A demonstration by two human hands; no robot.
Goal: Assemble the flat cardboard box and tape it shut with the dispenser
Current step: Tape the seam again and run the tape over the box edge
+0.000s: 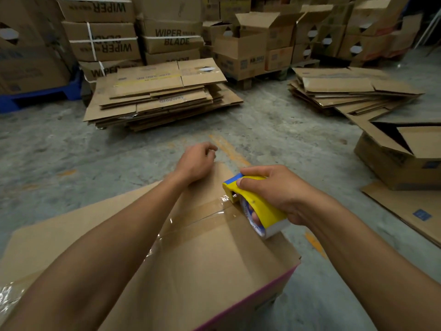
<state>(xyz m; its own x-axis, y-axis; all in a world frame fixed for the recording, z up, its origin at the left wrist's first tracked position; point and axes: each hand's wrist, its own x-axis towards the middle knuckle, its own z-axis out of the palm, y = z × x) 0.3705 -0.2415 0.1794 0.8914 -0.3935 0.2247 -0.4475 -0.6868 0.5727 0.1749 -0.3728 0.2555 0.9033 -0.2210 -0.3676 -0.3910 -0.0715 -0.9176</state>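
Box: lower centre of frame, flaps folded shut, top face up.
Left hand: centre of frame, loosely curled, holding nothing, wrist resting on the box's far edge. Press down here to keep the flaps level.
Tape: clear strip lying along the flap seam, centre of frame, wrinkled at its lower-left end. Smooth it flat.
Dispenser: centre right, nose touching the seam near the box's right edge.
Right hand: centre right, clamped on the dispenser. Likely next: run over the edge, then tilt to cut.
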